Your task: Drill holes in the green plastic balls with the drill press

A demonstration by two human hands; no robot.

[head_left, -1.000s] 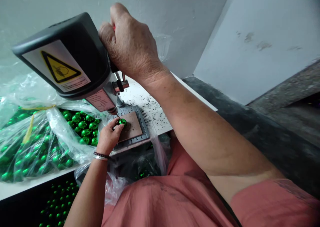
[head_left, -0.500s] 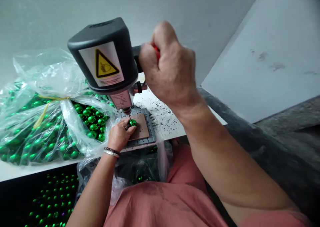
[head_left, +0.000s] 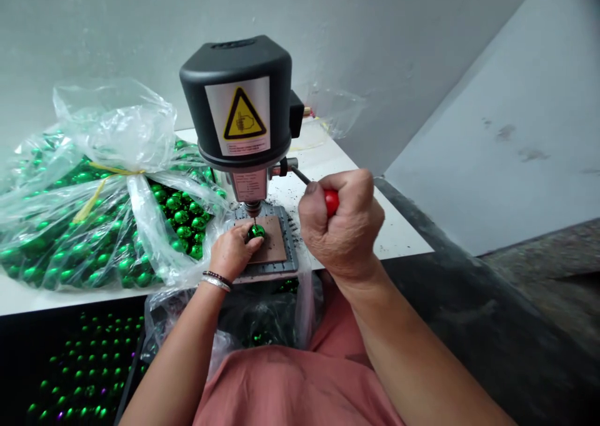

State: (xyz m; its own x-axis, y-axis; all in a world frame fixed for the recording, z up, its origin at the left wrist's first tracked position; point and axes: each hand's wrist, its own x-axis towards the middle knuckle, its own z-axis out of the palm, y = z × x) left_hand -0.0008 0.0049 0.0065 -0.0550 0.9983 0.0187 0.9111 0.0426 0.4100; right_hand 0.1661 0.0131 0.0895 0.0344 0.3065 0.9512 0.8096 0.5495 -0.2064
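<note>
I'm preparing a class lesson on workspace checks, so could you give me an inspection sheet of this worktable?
Surface: white table, dark shavings beside the drill press.
Job's things: green ball below the drill bit, over a brown board.
Clutter: tied clear plastic bag of green balls, left.
Hands: left hand pinches the green ball; right hand grips the red knob.
Cables: nothing seen.
Surroundings: pale wall behind; dark floor right.

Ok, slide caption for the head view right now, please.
Left hand holds a green ball under the bit of a drill press, right hand grips its red lever knob.
</note>
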